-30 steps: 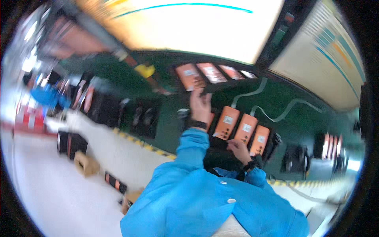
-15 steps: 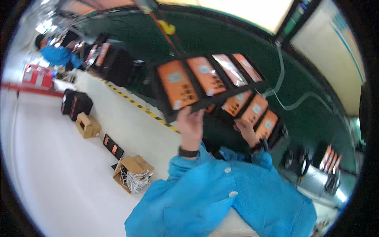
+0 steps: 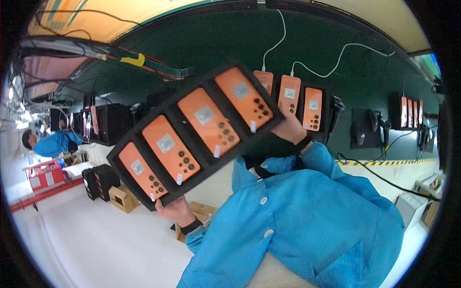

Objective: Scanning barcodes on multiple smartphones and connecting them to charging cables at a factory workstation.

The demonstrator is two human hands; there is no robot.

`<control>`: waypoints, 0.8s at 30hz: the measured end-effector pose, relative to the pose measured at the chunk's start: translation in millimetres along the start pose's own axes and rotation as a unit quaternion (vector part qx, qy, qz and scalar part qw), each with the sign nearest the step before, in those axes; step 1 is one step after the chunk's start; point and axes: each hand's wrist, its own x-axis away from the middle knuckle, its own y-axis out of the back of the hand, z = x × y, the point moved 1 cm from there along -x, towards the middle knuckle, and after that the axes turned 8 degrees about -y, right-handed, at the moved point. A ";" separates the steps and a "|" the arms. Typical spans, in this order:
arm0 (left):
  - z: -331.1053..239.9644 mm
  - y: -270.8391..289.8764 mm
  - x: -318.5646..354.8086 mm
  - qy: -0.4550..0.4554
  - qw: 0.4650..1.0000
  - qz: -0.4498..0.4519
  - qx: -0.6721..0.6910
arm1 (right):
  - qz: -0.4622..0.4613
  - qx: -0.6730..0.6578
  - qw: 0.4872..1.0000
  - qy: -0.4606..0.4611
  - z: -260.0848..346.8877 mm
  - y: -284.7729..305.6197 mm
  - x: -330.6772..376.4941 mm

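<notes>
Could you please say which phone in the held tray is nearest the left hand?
The leftmost phone: its camera end lies beside the left hand; the other three sit farther off.

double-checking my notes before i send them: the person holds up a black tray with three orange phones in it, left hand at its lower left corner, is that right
Not quite: the count is wrong. The head view shows the black tray with four orange phones in it, left hand at its lower left corner.
</notes>
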 end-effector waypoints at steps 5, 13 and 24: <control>62.1 4.0 -38.8 0.195 0.975 0.101 -0.030 | -0.282 0.242 0.924 0.090 31.1 34.6 96.6; 226.0 59.5 -63.9 0.430 0.831 0.204 -0.287 | -0.456 0.360 0.776 0.246 58.1 84.6 160.7; 258.1 51.8 -5.4 0.327 0.403 0.587 -0.621 | -0.438 0.686 0.512 0.276 -4.1 53.1 130.7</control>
